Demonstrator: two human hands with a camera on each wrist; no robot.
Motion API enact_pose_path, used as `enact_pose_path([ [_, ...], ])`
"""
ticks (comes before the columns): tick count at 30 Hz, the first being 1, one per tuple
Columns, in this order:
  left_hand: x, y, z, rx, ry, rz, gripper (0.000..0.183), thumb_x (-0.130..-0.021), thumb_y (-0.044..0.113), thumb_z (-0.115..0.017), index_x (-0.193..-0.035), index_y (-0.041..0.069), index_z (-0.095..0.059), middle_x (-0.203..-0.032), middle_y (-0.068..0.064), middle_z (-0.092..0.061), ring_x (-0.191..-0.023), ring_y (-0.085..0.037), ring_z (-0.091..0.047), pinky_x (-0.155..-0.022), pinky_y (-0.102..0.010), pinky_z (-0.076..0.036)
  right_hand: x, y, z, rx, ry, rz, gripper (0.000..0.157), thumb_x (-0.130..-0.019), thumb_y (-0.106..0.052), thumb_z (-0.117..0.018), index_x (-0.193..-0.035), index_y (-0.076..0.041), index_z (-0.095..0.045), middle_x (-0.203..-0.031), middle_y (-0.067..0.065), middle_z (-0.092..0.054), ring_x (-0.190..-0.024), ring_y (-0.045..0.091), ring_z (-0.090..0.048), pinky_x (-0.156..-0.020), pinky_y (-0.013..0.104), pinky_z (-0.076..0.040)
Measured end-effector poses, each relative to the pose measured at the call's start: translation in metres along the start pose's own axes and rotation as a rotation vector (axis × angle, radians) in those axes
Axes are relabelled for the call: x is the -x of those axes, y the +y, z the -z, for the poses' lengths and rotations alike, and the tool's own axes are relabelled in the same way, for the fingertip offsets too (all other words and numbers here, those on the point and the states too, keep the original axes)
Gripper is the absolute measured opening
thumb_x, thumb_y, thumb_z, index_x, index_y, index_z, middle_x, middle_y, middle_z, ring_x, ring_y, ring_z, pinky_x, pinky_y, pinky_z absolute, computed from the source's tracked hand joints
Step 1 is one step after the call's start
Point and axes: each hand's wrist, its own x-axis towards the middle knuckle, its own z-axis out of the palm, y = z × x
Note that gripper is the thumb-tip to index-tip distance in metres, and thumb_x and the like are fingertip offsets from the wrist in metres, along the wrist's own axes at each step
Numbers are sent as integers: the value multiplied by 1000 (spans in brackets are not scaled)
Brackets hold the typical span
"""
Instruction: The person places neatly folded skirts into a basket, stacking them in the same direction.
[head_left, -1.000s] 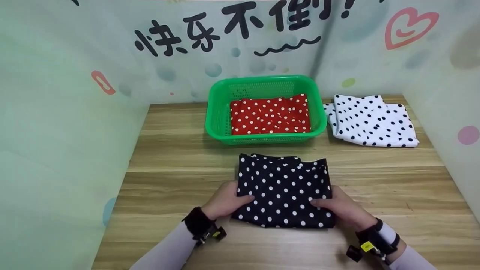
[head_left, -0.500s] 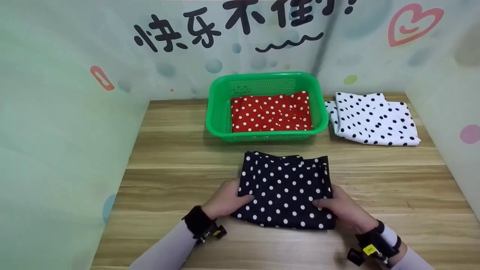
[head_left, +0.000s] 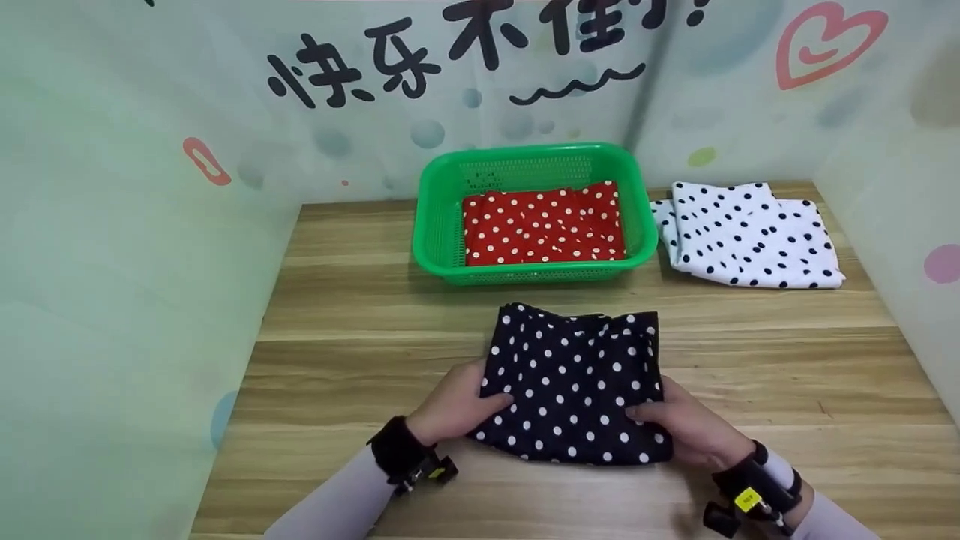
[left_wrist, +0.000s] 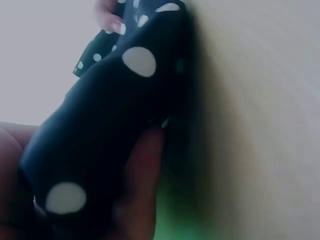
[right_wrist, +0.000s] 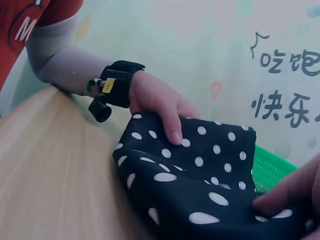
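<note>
A folded black cloth with white polka dots [head_left: 574, 386] is held between both hands at the front middle of the table. My left hand [head_left: 459, 405] grips its left edge, thumb on top and the other fingers hidden underneath. On the opposite edge my right hand [head_left: 694, 424] pinches the fabric the same way. In the right wrist view the cloth [right_wrist: 200, 160] sags between the two hands, and the left thumb lies over its upper edge. The left wrist view shows the cloth's rounded fold [left_wrist: 100, 120] close up, with fingers on both sides of it.
Behind the black cloth stands a green plastic basket [head_left: 431, 225] with a folded red polka-dot cloth [head_left: 540, 229] in it. To its right a folded white cloth with black dots [head_left: 754, 240] lies on the wooden table [head_left: 345, 300]. Printed fabric walls [head_left: 135, 262] enclose the table.
The black cloth's left side has shifted inward to the right, and its top left corner leans in more. Both hands keep their hold; the left hand has moved slightly right.
</note>
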Motion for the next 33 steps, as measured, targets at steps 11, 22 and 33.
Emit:
enact_pose_path([
  [11, -11, 57, 59, 94, 120, -160, 50, -101, 23, -71, -146, 7, -56, -138, -7, -69, -122, -17, -69, -108, -39, -57, 0, -102, 0, 61, 53, 112, 43, -102, 1, -56, -140, -17, -45, -130, 4, -65, -115, 23, -71, -97, 41, -63],
  [22, -145, 60, 145, 309, 207, 31, 49, -101, -1, -60, -150, -2, -51, -141, -20, -66, -120, -29, -69, -107, -37, -57, -122, -179, 38, 19, 387, 174, 47, -99, 2, -64, -141, -13, -48, -124, 4, -65, -108, 20, -71, -90, 35, -64],
  [33, -170, 57, 153, 103, 319, 201, 56, -99, 6, -67, -152, 2, -49, -140, -17, -65, -116, -27, -69, -97, -34, -61, -159, -190, 49, 156, 519, 201, 71, -102, -1, -62, -165, -8, -31, -150, 11, -52, -132, 27, -57, -113, 42, -52],
])
